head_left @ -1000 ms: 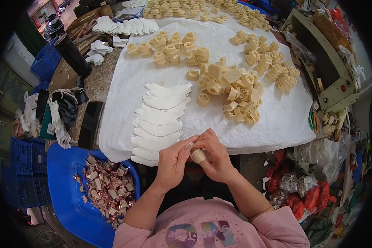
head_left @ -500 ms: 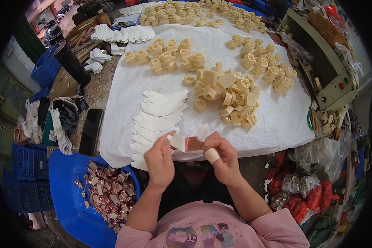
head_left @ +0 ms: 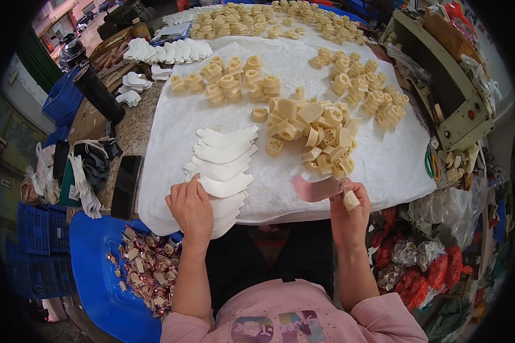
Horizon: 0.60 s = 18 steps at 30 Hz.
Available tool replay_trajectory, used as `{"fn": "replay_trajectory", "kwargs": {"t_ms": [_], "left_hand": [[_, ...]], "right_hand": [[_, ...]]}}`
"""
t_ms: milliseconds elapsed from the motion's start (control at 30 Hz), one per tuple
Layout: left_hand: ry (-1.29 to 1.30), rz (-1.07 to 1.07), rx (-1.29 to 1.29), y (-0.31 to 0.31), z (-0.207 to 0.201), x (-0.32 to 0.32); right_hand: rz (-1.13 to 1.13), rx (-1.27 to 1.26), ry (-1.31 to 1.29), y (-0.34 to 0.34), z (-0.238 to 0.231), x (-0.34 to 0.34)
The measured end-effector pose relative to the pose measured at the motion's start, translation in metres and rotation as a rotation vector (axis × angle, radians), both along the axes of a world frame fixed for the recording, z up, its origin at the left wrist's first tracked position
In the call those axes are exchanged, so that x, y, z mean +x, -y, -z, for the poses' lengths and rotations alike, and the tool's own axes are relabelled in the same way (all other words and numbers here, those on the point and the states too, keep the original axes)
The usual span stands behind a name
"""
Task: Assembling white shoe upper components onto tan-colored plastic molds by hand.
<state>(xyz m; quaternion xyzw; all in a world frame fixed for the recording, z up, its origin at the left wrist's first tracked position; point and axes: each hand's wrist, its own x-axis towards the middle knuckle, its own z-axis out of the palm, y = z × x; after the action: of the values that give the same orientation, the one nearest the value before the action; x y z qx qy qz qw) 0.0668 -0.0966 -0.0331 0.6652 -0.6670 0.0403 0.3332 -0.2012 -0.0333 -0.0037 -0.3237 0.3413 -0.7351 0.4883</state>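
My left hand [head_left: 191, 208] lies on the near part of an overlapping row of white curved sheet pieces [head_left: 226, 154], fingers bent over the left end of one and touching it. I cannot see a firm grip there. To the right, above the cloth's front edge, my right hand [head_left: 350, 220] is closed on one end of a shiny pink curved strip [head_left: 316, 190], blurred by motion. A short cream piece [head_left: 351, 200] shows at these fingers; whether it is worn on a finger or held is unclear. Beyond the strip is a heap of cream moulded rings [head_left: 312, 128].
White cloth [head_left: 280, 200] covers the table. More cream rings [head_left: 229, 77] stand in groups farther back. At lower left a blue tub [head_left: 94, 274] holds small pinkish metallic parts. A phone [head_left: 126, 186] and a black cylinder [head_left: 99, 94] lie left; a green machine [head_left: 463, 117] stands right.
My hands have moved apart. The left went left and down onto the white pieces, leaving the piece both hands held. My right hand has moved right with the pink strip.
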Motion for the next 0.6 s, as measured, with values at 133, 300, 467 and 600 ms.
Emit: {"fn": "replay_trajectory", "kwargs": {"t_ms": [133, 300, 467, 600], "left_hand": [[0.118, 0.049, -0.052, 0.005, -0.005, 0.003], [0.131, 0.133, 0.015, 0.004, 0.000, 0.013], [0.174, 0.203, 0.067, -0.016, -0.039, -0.007], [-0.210, 0.706, 0.204, -0.054, -0.043, -0.052]], "right_hand": [[-0.005, -0.010, -0.079, -0.002, -0.008, 0.002], [-0.019, 0.040, -0.196, -0.010, -0.003, 0.009], [-0.037, -0.007, -0.564, -0.012, -0.002, 0.024], [-0.016, -0.219, -0.970, -0.004, -0.017, 0.039]]}}
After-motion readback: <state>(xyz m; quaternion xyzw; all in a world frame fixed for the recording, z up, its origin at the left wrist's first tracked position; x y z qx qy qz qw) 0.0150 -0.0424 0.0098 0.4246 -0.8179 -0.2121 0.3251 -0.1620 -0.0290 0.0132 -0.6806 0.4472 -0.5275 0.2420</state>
